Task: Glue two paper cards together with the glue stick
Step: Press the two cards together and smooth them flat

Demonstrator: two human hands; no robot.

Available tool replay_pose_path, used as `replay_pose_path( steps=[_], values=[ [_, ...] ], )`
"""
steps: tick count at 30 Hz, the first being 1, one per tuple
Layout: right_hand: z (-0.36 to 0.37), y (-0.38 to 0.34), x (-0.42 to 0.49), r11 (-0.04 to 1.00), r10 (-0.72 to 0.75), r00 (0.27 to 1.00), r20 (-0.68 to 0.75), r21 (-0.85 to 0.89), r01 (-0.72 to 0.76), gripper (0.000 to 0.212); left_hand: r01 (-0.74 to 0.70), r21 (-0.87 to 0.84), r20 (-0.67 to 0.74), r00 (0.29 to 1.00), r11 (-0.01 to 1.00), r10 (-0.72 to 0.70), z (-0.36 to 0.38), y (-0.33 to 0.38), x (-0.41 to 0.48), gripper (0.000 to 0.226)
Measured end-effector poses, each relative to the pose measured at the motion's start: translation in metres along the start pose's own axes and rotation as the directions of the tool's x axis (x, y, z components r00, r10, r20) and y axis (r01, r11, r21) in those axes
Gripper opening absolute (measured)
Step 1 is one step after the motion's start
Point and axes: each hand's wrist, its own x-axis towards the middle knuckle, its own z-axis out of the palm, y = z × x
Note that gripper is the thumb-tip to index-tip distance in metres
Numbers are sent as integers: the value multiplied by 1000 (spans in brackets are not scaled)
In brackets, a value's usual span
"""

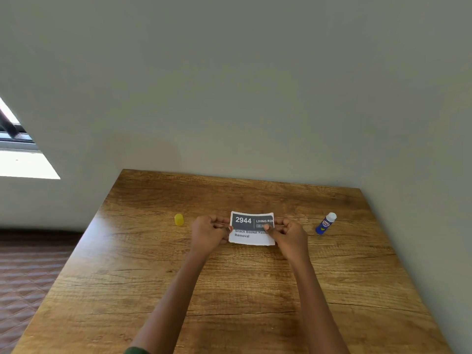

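A printed paper card (249, 227) with a dark header reading "2944" is held just above the wooden table (229, 290), its printed face toward me. My left hand (210, 232) pinches its left edge. My right hand (288, 235) pinches the right edge, thumb on the print. Whether a second card lies behind it is hidden. The blue glue stick (325, 224) stands uncapped, white tip up and leaning a little, to the right of my right hand. Its yellow cap (179, 219) sits on the table left of my left hand.
The table's back edge meets a plain grey wall (255, 98). A window (15, 149) is at the far left, and a quilted brown surface (28, 272) lies below the table's left side.
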Motion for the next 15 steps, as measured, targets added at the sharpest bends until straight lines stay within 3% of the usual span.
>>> replay_pose_path(
  steps=[6,15],
  values=[
    [0,4,-1,999,50,999,18,-5,-50,26,11,35,-51,999,999,-9,0,-4,2,11],
    [4,5,-2,993,-15,1000,-1,-117,14,19,-42,201,-62,997,979,55,0,-8,5,15]
  ],
)
